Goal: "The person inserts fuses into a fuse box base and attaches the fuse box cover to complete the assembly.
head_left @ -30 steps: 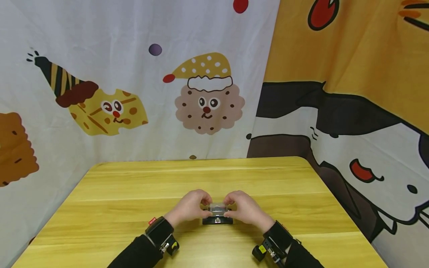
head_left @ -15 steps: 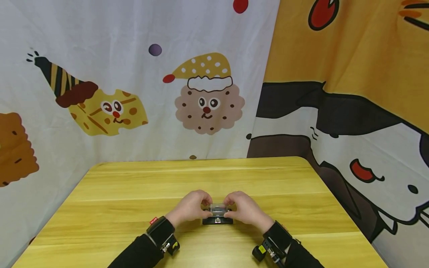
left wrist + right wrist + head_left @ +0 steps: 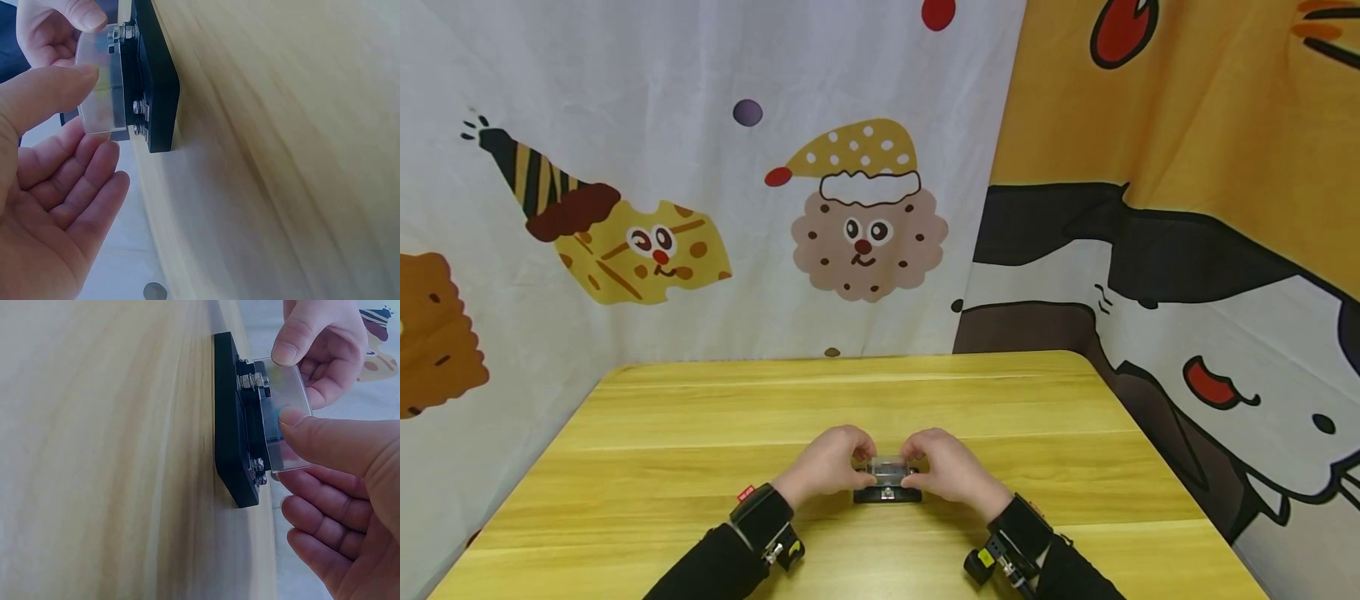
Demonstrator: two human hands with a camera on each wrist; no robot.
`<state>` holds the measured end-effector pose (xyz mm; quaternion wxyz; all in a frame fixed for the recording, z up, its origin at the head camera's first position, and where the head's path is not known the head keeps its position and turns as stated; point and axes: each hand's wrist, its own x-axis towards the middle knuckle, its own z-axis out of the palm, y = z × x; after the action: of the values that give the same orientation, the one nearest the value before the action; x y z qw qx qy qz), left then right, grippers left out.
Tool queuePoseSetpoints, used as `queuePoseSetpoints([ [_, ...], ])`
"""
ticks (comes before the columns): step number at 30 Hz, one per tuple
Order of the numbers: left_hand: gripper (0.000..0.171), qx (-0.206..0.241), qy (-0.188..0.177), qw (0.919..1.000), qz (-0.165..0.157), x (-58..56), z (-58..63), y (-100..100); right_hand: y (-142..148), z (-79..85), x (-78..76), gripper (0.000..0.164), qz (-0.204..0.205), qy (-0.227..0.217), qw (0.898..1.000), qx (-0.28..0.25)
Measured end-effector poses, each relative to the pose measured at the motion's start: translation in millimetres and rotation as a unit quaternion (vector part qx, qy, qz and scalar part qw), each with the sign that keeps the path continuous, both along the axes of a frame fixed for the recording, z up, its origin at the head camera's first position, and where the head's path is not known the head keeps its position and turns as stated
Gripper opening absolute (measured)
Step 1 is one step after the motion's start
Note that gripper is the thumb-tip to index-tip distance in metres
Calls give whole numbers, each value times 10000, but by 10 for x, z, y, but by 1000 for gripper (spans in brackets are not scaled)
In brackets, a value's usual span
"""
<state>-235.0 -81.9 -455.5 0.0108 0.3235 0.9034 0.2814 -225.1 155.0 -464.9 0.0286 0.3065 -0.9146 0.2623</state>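
A clear plastic cover (image 3: 889, 470) sits over a small black base (image 3: 887, 495) near the middle of the table. My left hand (image 3: 830, 461) pinches the cover's left end between thumb and fingers. At the opposite end, my right hand (image 3: 952, 468) holds it the same way. In the left wrist view the thumb lies on the face of the cover (image 3: 106, 115), with fingertips at its far edge. Metal bolts and nuts (image 3: 139, 107) stand up from the base along the cover's edge. The right wrist view shows the black base (image 3: 229, 419) flat on the wood.
The wood-grain table (image 3: 700, 408) stretches out on all sides of the hands. A printed cloth curtain (image 3: 662, 75) hangs behind it and along the right side. Both wrists carry black straps with small cameras (image 3: 789, 550).
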Motion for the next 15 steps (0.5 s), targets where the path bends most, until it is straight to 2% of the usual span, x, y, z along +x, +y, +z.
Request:
queuePoseSetpoints([
  [15,28,26,4,10000,55,12,-44,-4,-4,-40,-28,28,-121,-13,9998,153],
])
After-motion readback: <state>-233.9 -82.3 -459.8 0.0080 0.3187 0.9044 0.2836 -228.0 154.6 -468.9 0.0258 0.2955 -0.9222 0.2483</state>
